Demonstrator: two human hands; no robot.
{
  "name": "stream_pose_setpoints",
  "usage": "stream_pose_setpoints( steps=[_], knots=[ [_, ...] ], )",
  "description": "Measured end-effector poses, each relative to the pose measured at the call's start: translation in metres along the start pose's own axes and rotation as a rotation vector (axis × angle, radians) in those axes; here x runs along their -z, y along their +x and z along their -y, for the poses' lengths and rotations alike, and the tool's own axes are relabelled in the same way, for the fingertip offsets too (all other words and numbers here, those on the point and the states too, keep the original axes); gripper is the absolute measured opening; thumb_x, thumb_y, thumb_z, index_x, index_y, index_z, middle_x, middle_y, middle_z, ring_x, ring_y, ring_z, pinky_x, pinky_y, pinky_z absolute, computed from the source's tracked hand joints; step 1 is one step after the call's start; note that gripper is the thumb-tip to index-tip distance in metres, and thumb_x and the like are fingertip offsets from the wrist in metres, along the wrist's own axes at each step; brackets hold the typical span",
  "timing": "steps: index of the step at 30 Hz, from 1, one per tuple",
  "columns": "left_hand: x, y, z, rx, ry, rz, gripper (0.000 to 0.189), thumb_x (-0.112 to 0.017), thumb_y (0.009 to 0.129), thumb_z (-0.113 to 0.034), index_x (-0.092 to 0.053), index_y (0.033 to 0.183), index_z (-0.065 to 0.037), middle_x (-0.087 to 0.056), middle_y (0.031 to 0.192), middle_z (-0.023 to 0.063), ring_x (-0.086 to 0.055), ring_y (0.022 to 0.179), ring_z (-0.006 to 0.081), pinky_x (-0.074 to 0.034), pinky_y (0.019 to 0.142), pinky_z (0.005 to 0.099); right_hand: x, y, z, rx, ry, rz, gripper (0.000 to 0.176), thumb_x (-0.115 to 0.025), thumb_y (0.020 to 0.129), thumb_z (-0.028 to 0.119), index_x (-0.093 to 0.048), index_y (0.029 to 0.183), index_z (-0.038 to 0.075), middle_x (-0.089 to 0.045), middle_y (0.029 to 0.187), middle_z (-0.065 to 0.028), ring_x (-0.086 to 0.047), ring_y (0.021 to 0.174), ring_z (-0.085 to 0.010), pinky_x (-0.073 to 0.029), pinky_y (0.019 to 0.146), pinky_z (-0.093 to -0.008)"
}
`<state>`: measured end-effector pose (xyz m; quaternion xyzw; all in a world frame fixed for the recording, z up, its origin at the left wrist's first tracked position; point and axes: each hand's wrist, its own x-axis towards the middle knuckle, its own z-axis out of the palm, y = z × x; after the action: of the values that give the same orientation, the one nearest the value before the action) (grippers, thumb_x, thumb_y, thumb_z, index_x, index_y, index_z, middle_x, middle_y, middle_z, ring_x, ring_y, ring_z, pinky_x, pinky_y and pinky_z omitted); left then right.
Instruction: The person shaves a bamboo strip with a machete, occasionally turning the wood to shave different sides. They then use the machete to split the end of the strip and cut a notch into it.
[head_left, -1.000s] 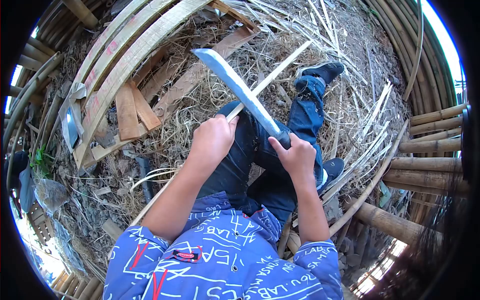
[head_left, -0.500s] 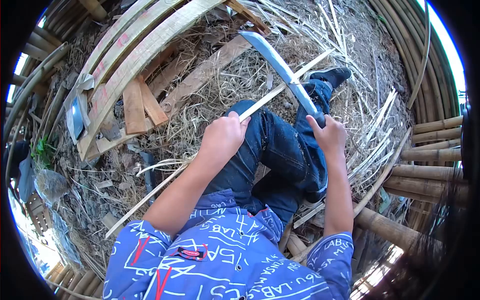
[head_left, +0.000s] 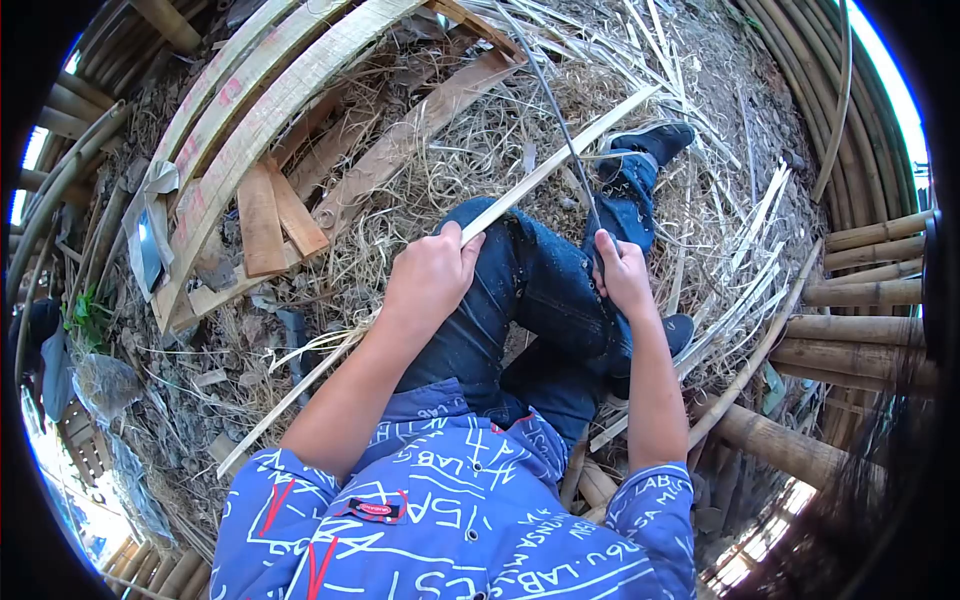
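Mid-frame, our left hand (head_left: 432, 275) grips the strip (head_left: 530, 180), our right hand (head_left: 627, 275) the knife (head_left: 554, 105) crossing it; scraping likely calls for steadiness.

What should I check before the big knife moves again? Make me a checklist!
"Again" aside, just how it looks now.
1. Left hand holding the wooden strip: ok.
2. Right hand closed on the knife handle: ok.
3. Left fingers apart from the blade: ok.
4. Lower leg well away from the blade: not ok, it looks close.
5. Gloves on: not ok, bare hands.
6. Blade sharp: cannot tell.
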<state>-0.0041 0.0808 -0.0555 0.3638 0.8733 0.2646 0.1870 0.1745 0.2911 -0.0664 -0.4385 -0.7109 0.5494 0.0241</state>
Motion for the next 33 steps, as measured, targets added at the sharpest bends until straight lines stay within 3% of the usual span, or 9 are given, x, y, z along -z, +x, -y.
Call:
stream_pose_setpoints(
  steps=[4,8,15,17,21,24,26,29,33],
  knots=[
    [0.002,-0.001,-0.002,0.018,0.007,0.008,0.041,-0.052,0.099,-0.035,-0.060,0.085,0.003,-0.063,0.069,0.0277,-0.064,0.067,0.0458,-0.051,0.063,0.0539,-0.004,-0.003,0.000,0.049,-0.049,-0.037,0.059,-0.058,0.094,0.052,-0.053,0.060,0.004,-0.050,0.052,0.0012,-0.050,0.050,-0.0090,-0.037,0.047,-0.0304],
    [0.002,0.000,-0.005,0.027,0.014,0.014,0.041,-0.052,0.099,-0.035,-0.060,0.085,0.003,-0.063,0.068,0.0276,-0.064,0.067,0.0459,-0.051,0.064,0.0538,-0.011,-0.015,0.009,0.234,-0.564,-0.292,0.064,-0.064,0.082,0.064,-0.063,0.066,0.002,-0.061,0.058,-0.0193,-0.065,0.062,-0.0368,-0.048,0.055,-0.0432],
    [0.003,-0.001,0.000,0.012,0.011,0.005,0.040,-0.052,0.099,-0.033,-0.059,0.085,0.003,-0.063,0.068,0.0274,-0.064,0.067,0.0461,-0.051,0.063,0.0544,-0.004,-0.013,0.028,0.500,-1.037,-0.382,0.067,-0.062,0.078,0.071,-0.061,0.067,0.005,-0.064,0.061,-0.0162,-0.066,0.058,-0.0354,-0.051,0.056,-0.0452],
    [0.006,-0.008,0.000,-0.019,-0.035,0.006,0.037,-0.052,0.099,-0.033,-0.057,0.085,0.001,-0.062,0.067,0.0268,-0.063,0.066,0.0461,-0.050,0.062,0.0547,0.034,0.020,0.023,0.333,-0.935,-0.476,0.064,-0.064,0.080,0.067,-0.064,0.074,0.004,-0.064,0.066,-0.0202,-0.065,0.066,-0.0398,-0.051,0.062,-0.0468],
    [-0.001,0.004,-0.002,-0.010,0.011,-0.023,0.034,-0.052,0.099,-0.033,-0.055,0.086,-0.001,-0.062,0.066,0.0263,-0.063,0.065,0.0458,-0.050,0.061,0.0547,0.025,0.026,0.030,0.279,-0.992,-0.417,0.067,-0.058,0.082,0.070,-0.069,0.079,0.004,-0.067,0.073,-0.0224,-0.067,0.072,-0.0410,-0.052,0.068,-0.0504],
    [-0.003,-0.001,0.005,0.013,-0.004,0.014,0.034,-0.052,0.099,-0.032,-0.055,0.086,-0.001,-0.062,0.066,0.0254,-0.063,0.064,0.0451,-0.050,0.059,0.0542,0.017,0.027,0.017,0.287,-0.867,-0.421,0.065,-0.060,0.083,0.067,-0.067,0.075,0.003,-0.064,0.065,-0.0196,-0.067,0.065,-0.0350,-0.050,0.063,-0.0474],
    [-0.002,-0.002,0.008,-0.008,-0.006,0.007,0.034,-0.052,0.099,-0.032,-0.055,0.086,0.000,-0.062,0.065,0.0253,-0.063,0.064,0.0450,-0.050,0.059,0.0541,0.014,0.027,0.002,0.186,-0.421,-0.195,0.062,-0.061,0.087,0.060,-0.059,0.065,0.003,-0.056,0.054,-0.0095,-0.059,0.052,-0.0210,-0.046,0.053,-0.0379],
    [-0.005,-0.003,0.013,-0.050,-0.019,0.000,0.034,-0.053,0.099,-0.031,-0.054,0.086,0.000,-0.062,0.065,0.0254,-0.063,0.063,0.0448,-0.050,0.059,0.0540,0.009,0.018,0.003,0.084,-0.096,-0.072,0.059,-0.061,0.092,0.053,-0.051,0.059,0.005,-0.048,0.050,-0.0002,-0.047,0.047,-0.0096,-0.037,0.046,-0.0290],
    [-0.002,-0.002,0.006,-0.029,0.006,-0.003,0.033,-0.053,0.098,-0.031,-0.055,0.085,0.000,-0.062,0.064,0.0255,-0.064,0.063,0.0443,-0.050,0.058,0.0538,0.007,0.014,0.009,0.076,-0.040,-0.054,0.059,-0.060,0.093,0.052,-0.050,0.057,0.006,-0.048,0.052,0.0025,-0.046,0.046,-0.0068,-0.033,0.045,-0.0259]
  ],
)
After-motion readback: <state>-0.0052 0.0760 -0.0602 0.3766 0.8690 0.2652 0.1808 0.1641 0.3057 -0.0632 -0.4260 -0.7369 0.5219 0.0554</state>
